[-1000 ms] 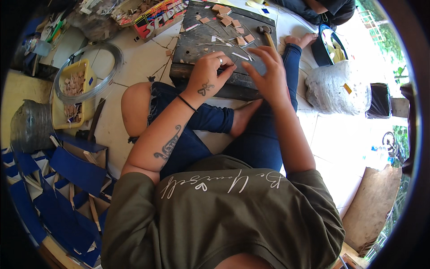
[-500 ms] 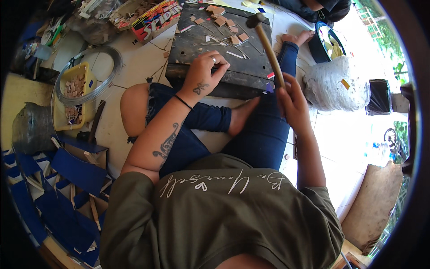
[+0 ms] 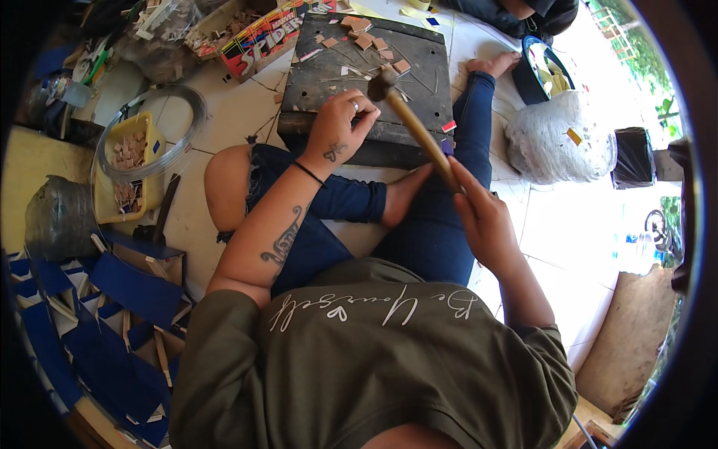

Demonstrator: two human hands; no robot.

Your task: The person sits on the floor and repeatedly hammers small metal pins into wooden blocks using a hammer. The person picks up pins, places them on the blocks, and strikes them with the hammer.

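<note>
My right hand (image 3: 483,217) is wrapped round the wooden handle of a hammer (image 3: 420,133). The hammer slants up and left, its dark metal head just to the right of my left hand's fingertips. My left hand (image 3: 345,120), with a ring on one finger, is closed in a pinch at the near left part of a dark, worn work block (image 3: 318,84). What its fingers hold, if anything, is too small or hidden to make out. Small brown square pieces (image 3: 362,39) and thin bits of wire lie scattered on the block's far half.
On my left are a coil of wire (image 3: 198,123), a yellow basket (image 3: 155,146) of small pieces, and stacked blue boards (image 3: 120,284). A printed carton (image 3: 262,45) stands at the far left. To the right are a plastic-wrapped bundle (image 3: 557,146) and a dark tub (image 3: 532,82). Another person (image 3: 493,9) sits beyond.
The hammer has swung down and left, its head now beside my left hand. My right hand has lowered slightly and turned. My left hand has barely moved.
</note>
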